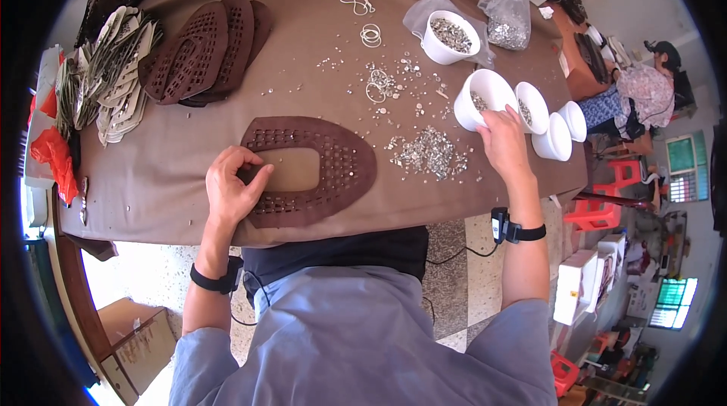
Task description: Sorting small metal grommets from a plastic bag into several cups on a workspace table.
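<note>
Tabletop: left grip pinches brown cutout.

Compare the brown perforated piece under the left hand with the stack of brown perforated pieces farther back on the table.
The piece under the left hand lies alone, flat, with a big cut-out middle showing the tablecloth; the stacked pieces overlap one another and are perforated all over, with no cut-out visible. The single piece has small shiny bits set in some holes; the stacked ones look bare. The single piece is broader; the stacked ones are narrower ovals. Both are dark brown and grid-punched.
</note>
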